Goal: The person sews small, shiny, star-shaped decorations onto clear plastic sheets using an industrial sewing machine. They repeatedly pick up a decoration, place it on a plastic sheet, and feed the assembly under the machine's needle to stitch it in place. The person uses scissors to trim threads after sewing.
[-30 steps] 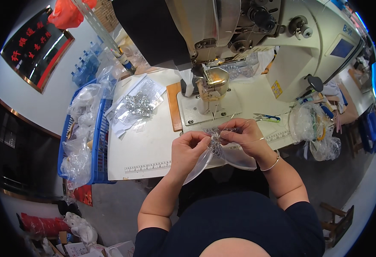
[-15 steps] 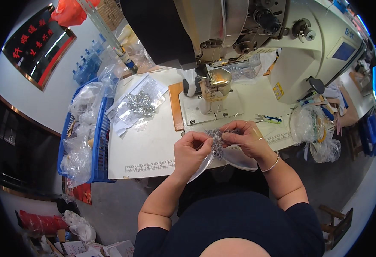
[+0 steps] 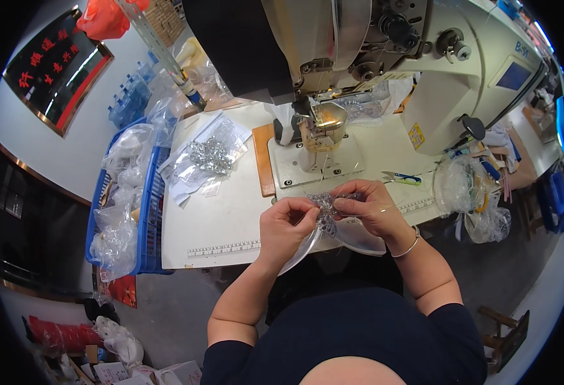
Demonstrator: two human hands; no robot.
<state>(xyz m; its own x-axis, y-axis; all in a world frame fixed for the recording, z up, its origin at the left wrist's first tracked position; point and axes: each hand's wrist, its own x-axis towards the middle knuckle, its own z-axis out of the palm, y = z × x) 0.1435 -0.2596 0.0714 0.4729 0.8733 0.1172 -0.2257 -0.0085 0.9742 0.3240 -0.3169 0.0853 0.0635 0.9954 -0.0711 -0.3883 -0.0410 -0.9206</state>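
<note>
Between my two hands, just in front of a sewing machine point(image 3: 323, 131), is a silvery-grey sparkly trim piece point(image 3: 324, 215). My left hand point(image 3: 287, 226) pinches its left side with thumb and forefinger. The right hand point(image 3: 366, 206) grips its upper right part, thumb on top, and a bracelet circles that wrist. Pale translucent bands point(image 3: 361, 239) spread out below the piece on both sides, over the table's front edge. Fine threads show near my right fingers. The fingers hide part of the trim.
A glittery silver heap point(image 3: 211, 156) lies on clear plastic and paper on the white table point(image 3: 230, 218). To the left stands a blue basket point(image 3: 148, 237) of plastic bags. Small thread snips point(image 3: 402, 178) and a plastic bundle point(image 3: 458, 186) are on the right. A wooden stool point(image 3: 506, 337) sits lower right.
Both hands keep hold of the trim and have shifted only slightly. The sparkly piece sits a little differently between the fingers.
</note>
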